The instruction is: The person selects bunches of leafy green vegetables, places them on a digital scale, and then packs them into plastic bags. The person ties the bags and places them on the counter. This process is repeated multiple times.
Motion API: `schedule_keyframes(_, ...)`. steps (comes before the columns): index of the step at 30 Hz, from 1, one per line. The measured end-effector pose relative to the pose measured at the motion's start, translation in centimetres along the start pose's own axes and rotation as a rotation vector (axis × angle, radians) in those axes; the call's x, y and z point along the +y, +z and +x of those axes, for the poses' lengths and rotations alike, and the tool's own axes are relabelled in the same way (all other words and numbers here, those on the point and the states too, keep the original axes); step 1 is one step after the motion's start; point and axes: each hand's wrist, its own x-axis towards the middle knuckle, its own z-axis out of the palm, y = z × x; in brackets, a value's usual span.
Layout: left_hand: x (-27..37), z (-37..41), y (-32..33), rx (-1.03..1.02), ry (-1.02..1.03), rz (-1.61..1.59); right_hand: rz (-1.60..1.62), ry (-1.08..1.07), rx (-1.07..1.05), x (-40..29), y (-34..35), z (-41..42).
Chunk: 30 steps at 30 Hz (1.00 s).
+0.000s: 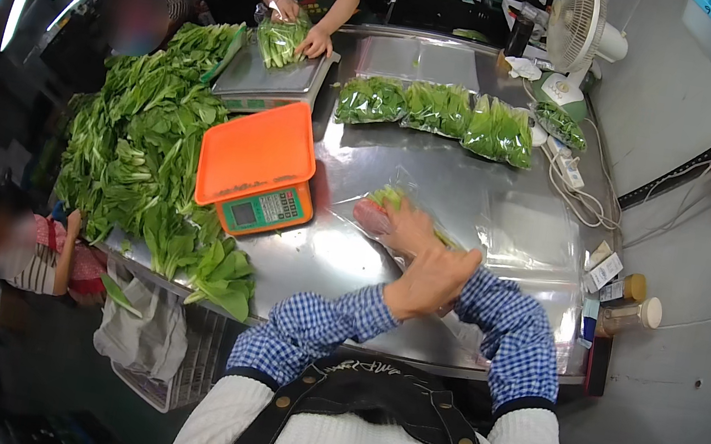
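Observation:
Ahead of me on the steel table, my right hand (412, 228) is at a clear plastic bag (400, 184) with a bunch of leafy greens (387, 196) in it. Its fingers are closed about the bunch. A reddish patch shows through the film beside the fingers; what it is I cannot tell. My left hand (433, 280) crosses over my right wrist, fingers curled near the checked cuff. Whether it grips the bag's edge or the cuff is hidden. Flat clear bags (528, 232) lie to the right of my hands.
To the left stand an orange digital scale (259, 154) and a big heap of leafy greens (155, 120). Bagged greens (438, 108) lie in a row beyond. Across the table a co-worker's hands (314, 41) hold a bag on another scale (273, 80). A fan (575, 30) and cables (585, 206) are at right.

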Motion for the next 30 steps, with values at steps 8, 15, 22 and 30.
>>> schedule_keyframes(8, 1.2, 2.6, -3.1, 0.145, -0.107, -0.448, 0.084, -0.205, -0.558, 4.0, -3.1, 0.6)
schedule_keyframes(15, -7.5, -5.7, -3.2, 0.089, -0.015, -0.207, 0.251, -0.194, -0.724, 3.5, -2.6, 2.3)
schedule_keyframes(22, -13.6, -8.6, 0.5, 0.288, -0.112, -0.154, 0.687, -0.008, -0.722, 0.4, -10.4, 1.8)
schedule_keyframes(30, -17.4, -9.9, -1.2, 0.412, -0.316, -0.545, -0.003, -0.492, 0.113, -2.5, -16.5, -5.6)
